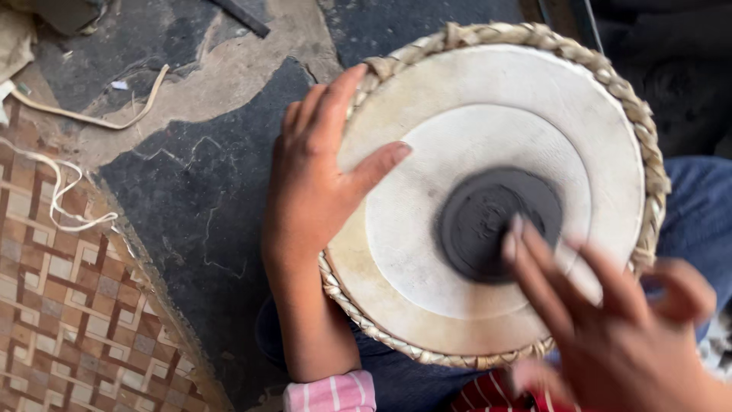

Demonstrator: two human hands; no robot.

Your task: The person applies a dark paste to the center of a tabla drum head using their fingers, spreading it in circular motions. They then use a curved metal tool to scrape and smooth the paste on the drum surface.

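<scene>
A round hand drum [427, 267] with a pale skin head rests on my lap, rimmed by a braided straw-coloured ring [648, 137]. A dark grey wet-looking paste patch [476, 214] sits at the centre of the skin. My left hand [316, 175] grips the drum's left rim, thumb lying on the skin and fingers over the braid. My right hand [610, 328], blurred, has two fingertips touching the lower right edge of the dark patch.
Cracked dark stone floor [198, 191] lies left of the drum. A patterned brown and cream mat [61, 305] covers the lower left, with loose pale cord [76, 191] on it. My blue trouser leg [701, 214] shows at right.
</scene>
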